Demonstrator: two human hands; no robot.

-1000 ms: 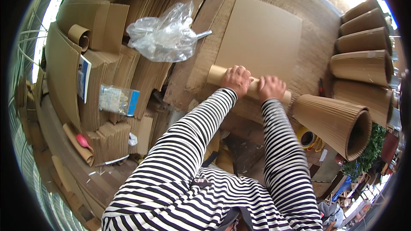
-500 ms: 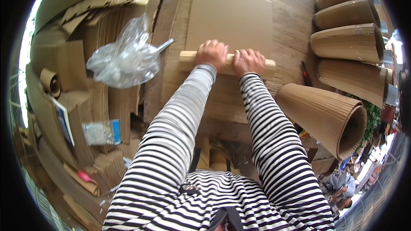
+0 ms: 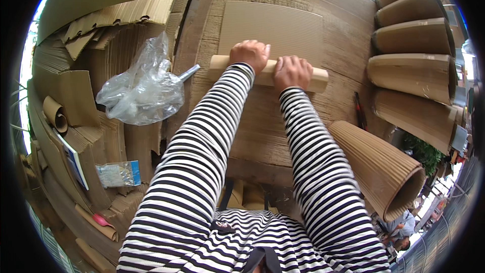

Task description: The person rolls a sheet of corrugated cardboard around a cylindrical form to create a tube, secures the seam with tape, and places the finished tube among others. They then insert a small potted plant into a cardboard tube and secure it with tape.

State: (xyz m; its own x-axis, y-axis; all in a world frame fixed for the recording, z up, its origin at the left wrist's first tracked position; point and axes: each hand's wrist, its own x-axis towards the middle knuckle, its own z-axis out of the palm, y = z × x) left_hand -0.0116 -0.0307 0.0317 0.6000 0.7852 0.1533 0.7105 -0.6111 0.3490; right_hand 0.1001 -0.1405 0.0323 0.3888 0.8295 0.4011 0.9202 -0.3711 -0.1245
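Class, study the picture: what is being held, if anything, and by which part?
A tan bar, by its middle stretch: left grip left of centre, right grip right of centre, both ends sticking out.

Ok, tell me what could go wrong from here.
The left hand and right hand sit close together on the tan roll, both ends free, so it might skew against the flat cardboard sheet.

The right sleeve is close beside the large ribbed cardboard tube; an elbow could knock it.

The red-and-black tool lies right of the roll, where a hand might brush it.
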